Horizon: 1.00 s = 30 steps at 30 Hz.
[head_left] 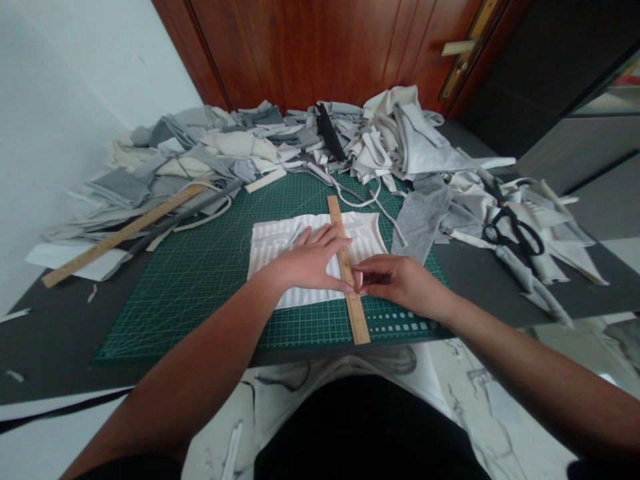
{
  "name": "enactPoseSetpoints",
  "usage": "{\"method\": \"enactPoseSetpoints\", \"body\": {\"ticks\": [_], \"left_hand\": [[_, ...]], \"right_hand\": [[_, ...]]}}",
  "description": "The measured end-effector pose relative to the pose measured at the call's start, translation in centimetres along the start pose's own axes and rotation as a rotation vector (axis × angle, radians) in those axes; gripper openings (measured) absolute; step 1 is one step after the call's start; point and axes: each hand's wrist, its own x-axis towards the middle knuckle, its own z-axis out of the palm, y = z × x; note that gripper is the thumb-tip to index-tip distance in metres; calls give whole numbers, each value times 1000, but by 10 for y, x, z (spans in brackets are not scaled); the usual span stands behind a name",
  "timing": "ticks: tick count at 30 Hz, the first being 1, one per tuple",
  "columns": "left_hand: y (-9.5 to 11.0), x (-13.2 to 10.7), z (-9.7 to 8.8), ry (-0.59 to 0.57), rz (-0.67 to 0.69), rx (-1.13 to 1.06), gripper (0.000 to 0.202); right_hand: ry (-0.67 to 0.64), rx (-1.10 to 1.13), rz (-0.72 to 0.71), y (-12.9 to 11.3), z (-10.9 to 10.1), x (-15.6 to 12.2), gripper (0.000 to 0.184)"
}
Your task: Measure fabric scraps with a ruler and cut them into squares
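A white striped piece of fabric lies flat on a green cutting mat. A short wooden ruler lies across the fabric's right part, running from far to near. My left hand rests flat on the fabric, fingers spread, with the fingertips pressing on the ruler. Just right of the ruler, my right hand has its fingers pinched together at the ruler's edge; what they hold, if anything, is too small to make out.
A large heap of grey and white fabric scraps covers the back of the table. A long wooden ruler lies at the left. Black scissors rest on scraps at the right. A wooden door stands behind.
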Motion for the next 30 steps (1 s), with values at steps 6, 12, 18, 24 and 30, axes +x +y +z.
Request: {"method": "enactPoseSetpoints", "body": {"ticks": [6, 12, 18, 24, 30], "left_hand": [[-1, 0, 1, 11, 7, -1, 119], [0, 2, 4, 19, -24, -24, 126], [6, 2, 0, -37, -64, -15, 128], [5, 2, 0, -29, -51, -17, 129], [6, 3, 1, -40, -72, -21, 137]], "right_hand": [[-40, -83, 23, 0, -3, -3, 44], [-33, 10, 86, -2, -3, -1, 39], [-17, 5, 137, 3, -3, 5, 40], [5, -89, 125, 3, -4, 11, 38], [26, -182, 112, -1, -5, 18, 37]]}}
